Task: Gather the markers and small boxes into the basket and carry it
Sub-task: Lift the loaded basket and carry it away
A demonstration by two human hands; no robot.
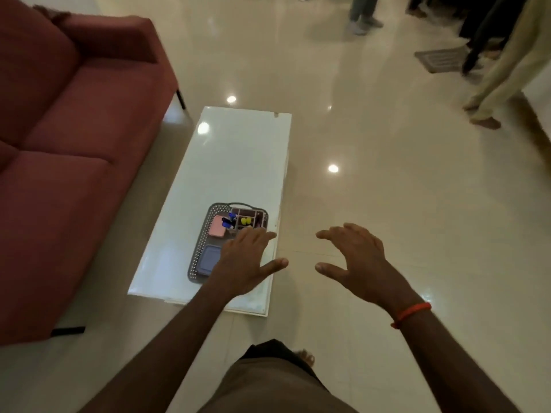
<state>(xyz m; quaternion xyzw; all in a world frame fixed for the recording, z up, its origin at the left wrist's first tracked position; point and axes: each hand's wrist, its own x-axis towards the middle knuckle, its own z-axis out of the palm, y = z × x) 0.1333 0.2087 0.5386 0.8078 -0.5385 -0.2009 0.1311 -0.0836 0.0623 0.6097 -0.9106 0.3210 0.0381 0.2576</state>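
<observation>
A grey perforated basket [200, 246] with a handle stands on the near end of a low white table [235, 156]. Inside it lie a pink box [217, 230], a lilac box [210, 260], blue and black markers [229, 221] and a small divided organiser [249, 219] holding yellow pieces. My left hand [247, 260] hovers over the basket's near right side, fingers spread, holding nothing. My right hand [356, 257] is spread open above the floor, to the right of the table; an orange band circles its wrist.
A red sofa [65, 150] runs along the left of the table. The glossy tiled floor [387, 189] stretches to the right. Several people's legs [489, 84] stand at the far right, beside a floor mat [438, 59]. My own foot [304, 357] shows below.
</observation>
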